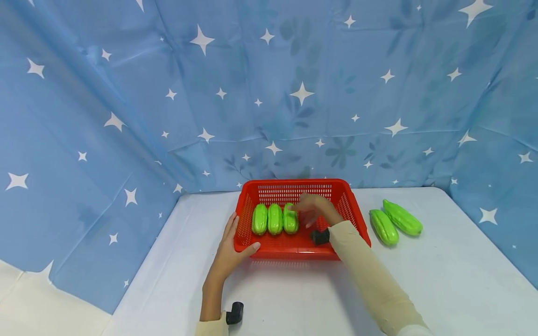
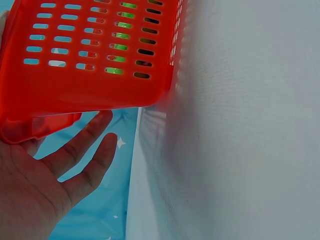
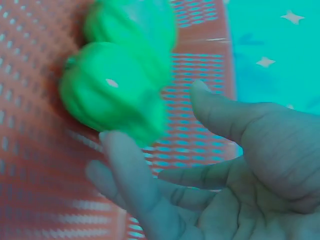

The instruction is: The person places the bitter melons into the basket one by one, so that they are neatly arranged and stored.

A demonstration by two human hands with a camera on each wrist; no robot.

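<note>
A red perforated plastic basket [image 1: 300, 255] holds three glossy green, ridged, elongated gourd-like fruits, lined up in its left half: a left one [image 1: 259, 219], a middle one [image 1: 275, 219] and a right one [image 1: 291, 223]. My right hand [image 1: 313, 207] is inside the basket beside the right fruit. In the right wrist view its fingers are spread and loosely bent near a green fruit [image 3: 110, 87], with nothing gripped. At the front left corner, my left hand [image 1: 230, 249] rests against the basket, thumb at the front rim and fingers extended along the left side.
Two more green ridged fruits, a nearer one [image 1: 384, 227] and a farther one [image 1: 402, 217], lie on the white table [image 1: 454, 261] right of the basket. A blue star-patterned cloth [image 1: 302, 126] hangs behind and along the sides. Each wrist carries a small black camera [image 1: 234, 313].
</note>
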